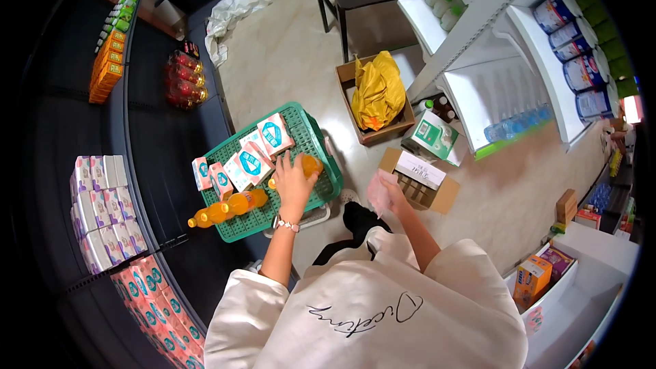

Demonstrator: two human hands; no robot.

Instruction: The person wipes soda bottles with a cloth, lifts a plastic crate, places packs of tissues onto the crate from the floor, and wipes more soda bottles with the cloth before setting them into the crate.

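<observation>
My left hand (294,181), with a watch at its wrist, is closed round an orange drink bottle (312,165) lying over the green plastic crate (322,184). Part of that bottle is hidden under the fingers. Several more orange drink bottles (247,200) lie in a row at the crate's near left side. Beyond them on the crate are pink and white tissue packs (253,162). In my right hand (395,195) is a crumpled pink cloth (378,193), held apart from the crate and above an open cardboard box (444,195).
Dark shelves at left hold stacked tissue packs (102,215) and red bottles (186,80). A carton with a yellow bag (378,92) and a green-white box (435,137) stand on the floor. White shelves at right carry cans (586,72) and water bottles (516,125).
</observation>
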